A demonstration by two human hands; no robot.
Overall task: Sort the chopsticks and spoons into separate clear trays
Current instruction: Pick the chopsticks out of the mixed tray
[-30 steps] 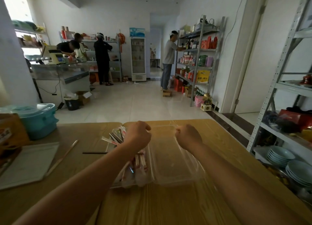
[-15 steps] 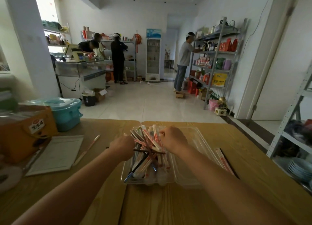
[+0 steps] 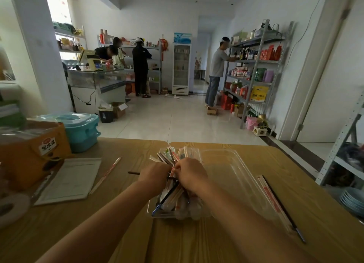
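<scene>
While the left hand (image 3: 154, 175) and right hand (image 3: 192, 175) are working in the mixed tray (image 3: 155, 213) on the table (image 3: 197, 243), fingers (image 3: 178, 166) are gripping chopsticks (image 3: 171, 195), likely needing transfer to the empty tray (image 3: 236, 174) alongside.

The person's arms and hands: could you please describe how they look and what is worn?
The left hand and right hand are ungloved, with no ring, watch or bracelet showing. The left forearm and right forearm are bare; no sleeve is in view.
</scene>
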